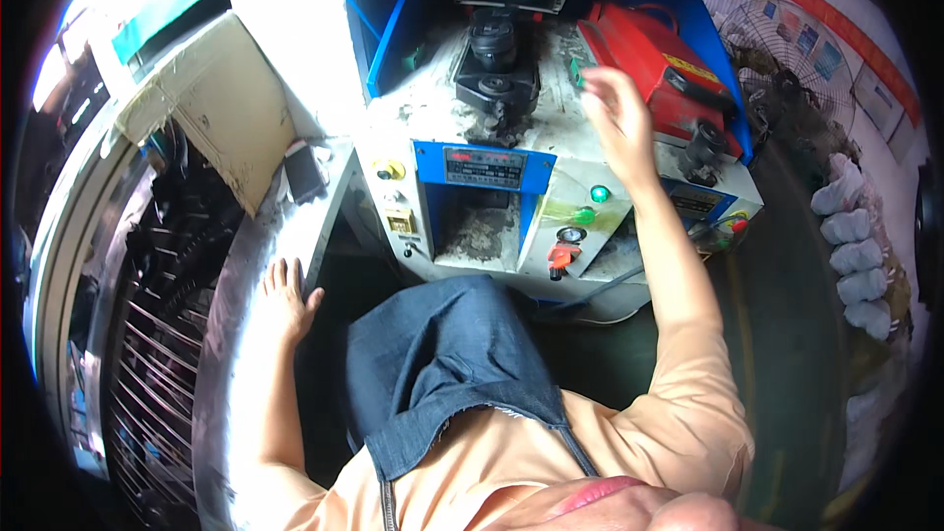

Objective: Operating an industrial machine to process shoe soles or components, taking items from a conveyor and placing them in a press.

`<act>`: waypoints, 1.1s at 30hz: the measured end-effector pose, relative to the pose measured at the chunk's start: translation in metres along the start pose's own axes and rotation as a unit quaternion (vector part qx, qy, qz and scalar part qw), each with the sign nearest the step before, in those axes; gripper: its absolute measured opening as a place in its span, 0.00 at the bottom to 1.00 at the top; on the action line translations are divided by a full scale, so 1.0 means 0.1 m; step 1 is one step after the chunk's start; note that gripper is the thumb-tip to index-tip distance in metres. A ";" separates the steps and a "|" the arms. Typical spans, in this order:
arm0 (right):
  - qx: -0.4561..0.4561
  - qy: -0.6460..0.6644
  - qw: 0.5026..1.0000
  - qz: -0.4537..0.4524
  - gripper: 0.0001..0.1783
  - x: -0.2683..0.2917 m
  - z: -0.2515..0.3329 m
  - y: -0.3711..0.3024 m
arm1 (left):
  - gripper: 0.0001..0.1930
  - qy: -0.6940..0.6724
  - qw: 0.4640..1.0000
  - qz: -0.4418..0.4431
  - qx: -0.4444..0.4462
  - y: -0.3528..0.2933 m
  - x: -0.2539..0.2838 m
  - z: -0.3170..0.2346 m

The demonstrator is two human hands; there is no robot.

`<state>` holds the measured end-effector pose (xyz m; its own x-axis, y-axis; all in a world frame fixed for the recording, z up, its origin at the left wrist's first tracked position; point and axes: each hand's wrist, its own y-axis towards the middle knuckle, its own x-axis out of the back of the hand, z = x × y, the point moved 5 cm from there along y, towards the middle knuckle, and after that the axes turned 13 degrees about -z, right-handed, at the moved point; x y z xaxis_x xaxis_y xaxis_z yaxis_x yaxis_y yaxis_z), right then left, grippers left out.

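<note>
Along the right edge of the bench (224, 364), your left hand (285, 300) rests flat, fingers spread, grasping nothing. Past the left edge of the bench stands a rack of metal rods (157, 374); near its far right corner sits a small dark block (305, 173).

Ahead of your apron (442, 354), the front of the machine (423, 118) carries a blue display panel (484, 168), a green button (600, 194) and a round gauge (570, 234). Above these, your right hand (624, 123) is raised, fingers loosely bent; nothing is visible in its grasp. Its fingertips are just beside a small green fitting (577, 72); whether they touch it cannot be confirmed.

Toward the right edge of the machine top lies the red cover (639, 54), immediately right of and beyond your right hand, with no clear contact. It is judged rigid, rather heavy and not fragile; the smooth painted face may prove slippery. The black raised part (696, 90) appears the sounder place to take hold, rather than the bare painted edge. Left of the hand, on the same top, stands a black stepped fixture (492, 49). Farther right, beyond the blue guard, is a wire-caged fan (796, 59).
</note>
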<state>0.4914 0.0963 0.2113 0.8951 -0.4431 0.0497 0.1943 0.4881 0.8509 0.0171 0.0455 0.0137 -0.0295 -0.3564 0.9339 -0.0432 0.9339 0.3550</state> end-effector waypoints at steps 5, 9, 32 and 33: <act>-0.010 -0.314 0.946 0.086 0.35 -0.99 -0.90 0.86 | 0.35 0.006 1.000 -0.017 0.002 -0.02 -0.01 0.04; -0.101 -0.448 0.869 0.186 0.51 -1.53 -1.44 1.17 | 0.34 -0.010 0.999 -0.033 0.005 0.02 -0.03 0.04; -0.354 0.365 0.860 0.033 0.32 -0.63 0.16 0.09 | 0.46 -0.515 0.850 -0.091 0.066 0.07 0.24 -0.34; -0.367 0.390 0.844 0.034 0.33 -0.73 0.31 -0.12 | 0.48 -0.592 0.805 -0.048 -0.009 0.10 0.61 -0.76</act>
<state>0.4114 0.0991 0.2139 0.8509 0.0943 -0.5168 0.0721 0.9535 0.2927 0.0908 0.0352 0.0773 -0.9576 -0.1957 0.2115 -0.0876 0.8969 0.4335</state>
